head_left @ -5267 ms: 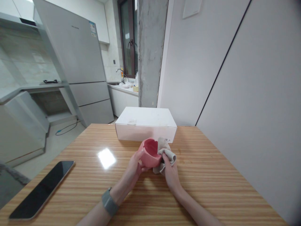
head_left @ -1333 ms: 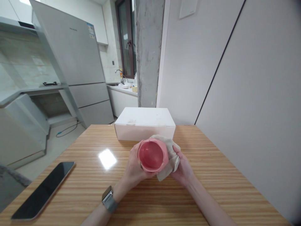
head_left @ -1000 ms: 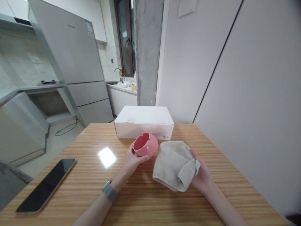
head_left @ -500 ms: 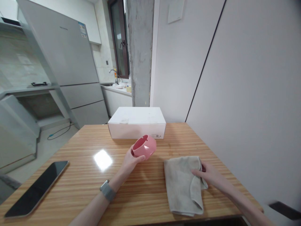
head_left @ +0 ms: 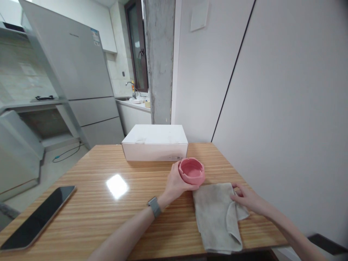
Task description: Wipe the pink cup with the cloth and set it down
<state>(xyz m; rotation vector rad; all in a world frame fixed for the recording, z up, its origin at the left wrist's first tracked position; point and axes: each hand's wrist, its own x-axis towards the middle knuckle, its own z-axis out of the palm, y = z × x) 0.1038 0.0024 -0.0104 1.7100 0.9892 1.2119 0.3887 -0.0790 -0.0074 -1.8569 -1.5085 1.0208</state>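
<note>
My left hand (head_left: 175,182) grips a pink round ashtray-like bowl (head_left: 191,171) with notches in its rim. It holds the bowl upright just over the far edge of a beige cloth (head_left: 217,214). The cloth lies flat on the wooden table (head_left: 108,206) near its right front corner, with one corner folded over. My right hand (head_left: 246,197) rests on the cloth's right edge, fingers bent and pinching the fabric. A grey watch sits on my left wrist.
A white cardboard box (head_left: 154,147) lies at the table's far edge, just behind the bowl. A dark phone (head_left: 35,219) lies face up at the table's front left. A plain wall runs along the right. A fridge (head_left: 73,72) and kitchen counter stand beyond the table.
The cloth came off the bowl and my right hand laid it on the table at the right. My left hand turned the bowl upright and carried it right, to the cloth's far edge.
</note>
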